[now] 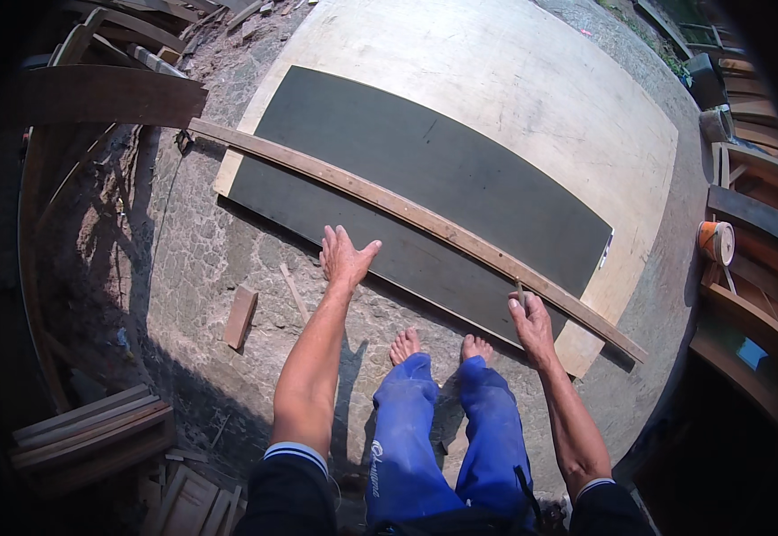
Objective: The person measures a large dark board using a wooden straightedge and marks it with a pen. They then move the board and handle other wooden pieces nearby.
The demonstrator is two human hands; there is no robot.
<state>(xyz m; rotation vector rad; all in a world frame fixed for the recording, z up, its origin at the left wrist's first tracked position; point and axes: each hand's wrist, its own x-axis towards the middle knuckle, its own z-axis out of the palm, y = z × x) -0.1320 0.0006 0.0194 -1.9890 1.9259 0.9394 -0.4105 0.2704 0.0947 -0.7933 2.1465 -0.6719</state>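
Note:
My left hand [344,259] is open, its fingers and thumb apart, at the near edge of a dark grey-green board [362,125]; I cannot tell if it touches. Across this board runs a long, narrow wooden batten [389,201], sloping down from far left to near right. Close to the batten's right part, my right hand [532,322] is closed on a short, thin pencil [520,290], its tip pointing up from the fingers. The dark board has a curved far edge and lies on a larger pale plywood sheet [532,98].
My bare feet [405,346] stand at the boards' near edge. A brick-shaped wood block [240,317] and a thin strip [295,293] lie on rough concrete. Stacked timber [94,433] sits at lower left. Curved wooden pieces and an orange-and-white bucket [717,241] are on the right.

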